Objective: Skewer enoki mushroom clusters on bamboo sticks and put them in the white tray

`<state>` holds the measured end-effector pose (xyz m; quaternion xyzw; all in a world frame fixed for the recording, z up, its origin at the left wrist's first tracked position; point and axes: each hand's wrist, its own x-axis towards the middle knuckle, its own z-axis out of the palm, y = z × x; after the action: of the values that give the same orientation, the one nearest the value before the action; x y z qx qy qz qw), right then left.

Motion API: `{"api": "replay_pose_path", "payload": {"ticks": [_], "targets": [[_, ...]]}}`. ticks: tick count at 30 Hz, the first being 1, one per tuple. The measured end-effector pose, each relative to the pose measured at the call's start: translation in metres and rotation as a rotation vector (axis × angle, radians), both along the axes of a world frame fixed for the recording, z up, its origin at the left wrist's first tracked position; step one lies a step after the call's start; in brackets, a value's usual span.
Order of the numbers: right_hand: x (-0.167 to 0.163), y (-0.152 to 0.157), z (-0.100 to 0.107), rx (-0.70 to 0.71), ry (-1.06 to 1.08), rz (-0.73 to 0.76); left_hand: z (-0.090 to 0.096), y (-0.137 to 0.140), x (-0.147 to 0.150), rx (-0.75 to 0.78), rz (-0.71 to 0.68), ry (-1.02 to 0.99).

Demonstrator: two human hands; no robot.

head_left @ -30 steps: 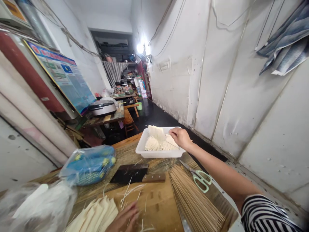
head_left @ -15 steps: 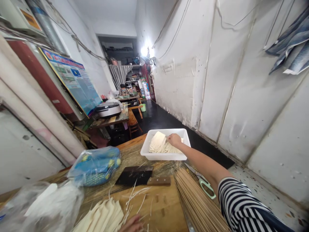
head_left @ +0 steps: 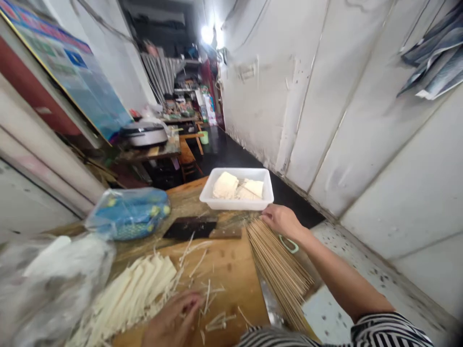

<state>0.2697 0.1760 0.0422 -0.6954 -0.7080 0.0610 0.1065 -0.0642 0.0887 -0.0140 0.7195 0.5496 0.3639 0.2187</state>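
My right hand [head_left: 282, 219] is at the far end of a bundle of bamboo skewers [head_left: 277, 265], its fingers pinched at the skewer tips. How many it grips is hidden. My left hand [head_left: 175, 318], loosely curled with a gap between its fingers, is low over the wooden cutting board [head_left: 235, 270]; nothing shows in it. Beside it lies a row of pale, thin folded sheets [head_left: 133, 289], with enoki mushroom strands [head_left: 208, 294] scattered on the board. A white plastic tub [head_left: 237, 205] beyond holds pale rolls [head_left: 226, 185] with enoki strands.
A cleaver [head_left: 195, 229] lies across the board's far edge. Green-handled scissors [head_left: 289, 244] are partly covered by my right arm. On the left are a blue package in clear plastic [head_left: 132, 212] and a crumpled plastic bag [head_left: 61, 284]. A wall [head_left: 361, 120] runs along the right.
My right hand has left the tub and come back to the skewers. My left hand has moved further into view over the board. The camera view has shifted.
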Motion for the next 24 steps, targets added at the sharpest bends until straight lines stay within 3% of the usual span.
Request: {"api": "replay_pose_path", "payload": {"ticks": [3,6,14,19,21,24], "targets": [[0.006,-0.045,-0.021,-0.169,-0.106,-0.056,-0.01,0.006,0.012,0.026,-0.078,0.051],[0.005,-0.066,-0.039,-0.26,-0.181,-0.099,-0.014,0.011,0.023,0.03,-0.144,0.103],[0.001,-0.067,-0.064,-0.292,-0.237,-0.11,-0.003,0.017,0.009,-0.054,-0.07,0.255],[0.008,-0.064,-0.07,-0.25,-0.229,-0.115,-0.017,0.01,-0.023,0.093,-0.075,0.308],[0.01,-0.065,-0.068,-0.222,-0.226,-0.116,-0.022,-0.001,-0.03,0.177,-0.173,0.362],[0.013,-0.066,-0.065,-0.18,-0.23,-0.12,-0.024,-0.019,-0.021,0.212,-0.532,0.515]]}}
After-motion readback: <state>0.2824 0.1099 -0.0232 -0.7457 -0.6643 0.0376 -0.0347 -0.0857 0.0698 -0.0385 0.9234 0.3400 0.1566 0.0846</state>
